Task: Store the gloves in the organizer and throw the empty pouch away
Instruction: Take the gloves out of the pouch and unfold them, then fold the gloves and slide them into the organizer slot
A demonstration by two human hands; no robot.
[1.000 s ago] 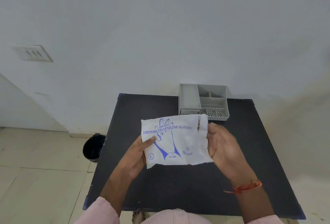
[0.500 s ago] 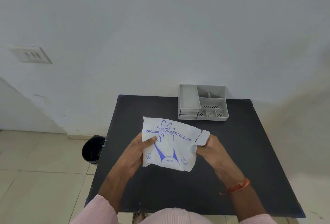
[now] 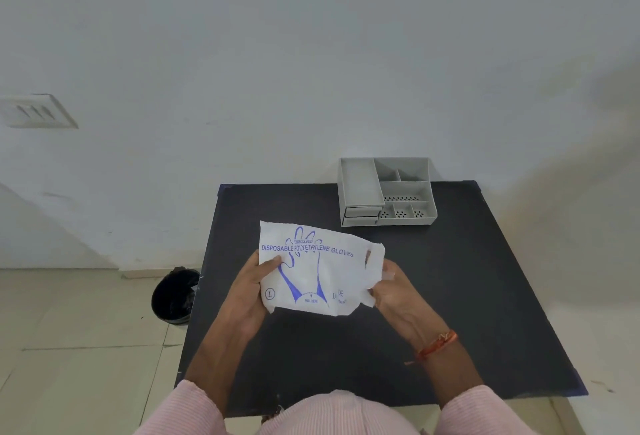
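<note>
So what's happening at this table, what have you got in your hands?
A person holds a white pouch of disposable gloves above the black table. The left hand grips its left edge; the right hand pulls at the torn right end. No gloves are out. The grey organizer waits at the table's far side, and a black bin stands on the floor to the left.

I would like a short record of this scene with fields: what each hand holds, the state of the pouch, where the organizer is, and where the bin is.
left hand: grips the left edge of the pouch, thumb on its front
right hand: pinches the pouch's right end
pouch: white, blue glove print, held above the table, right end partly torn
organizer: grey, at the table's far edge; visible compartments empty
bin: black, on the floor left of the table
</note>
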